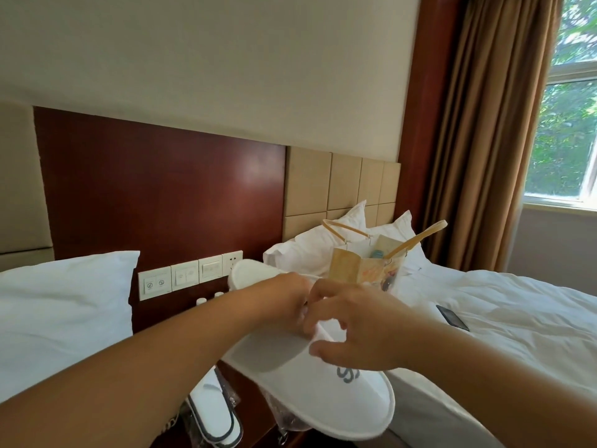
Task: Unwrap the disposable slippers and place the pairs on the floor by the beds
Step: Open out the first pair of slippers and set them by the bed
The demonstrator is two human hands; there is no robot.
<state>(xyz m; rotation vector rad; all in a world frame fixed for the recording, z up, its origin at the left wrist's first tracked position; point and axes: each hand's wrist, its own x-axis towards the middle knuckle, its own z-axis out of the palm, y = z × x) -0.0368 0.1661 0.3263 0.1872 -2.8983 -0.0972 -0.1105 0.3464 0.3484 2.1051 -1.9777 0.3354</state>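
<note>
Two white disposable slippers are held up in front of me, between the two beds. The near slipper point(300, 379) lies flat with its toe toward me and shows a blue logo. My right hand point(358, 334) pinches its upper band with thumb and curled fingers. The far slipper point(247, 273) sticks out to the left behind my left hand point(287, 299), which grips it; the left fingers are mostly hidden by the right hand. Crumpled clear plastic wrap point(284, 415) hangs under the near slipper.
A dark nightstand point(252, 392) with a white telephone point(213, 412) stands below my hands. A paper bag point(361, 270) with handles and a black phone point(452, 317) lie on the right bed point(517, 318). A pillow point(64, 305) is left; wall switches point(187, 274) are behind.
</note>
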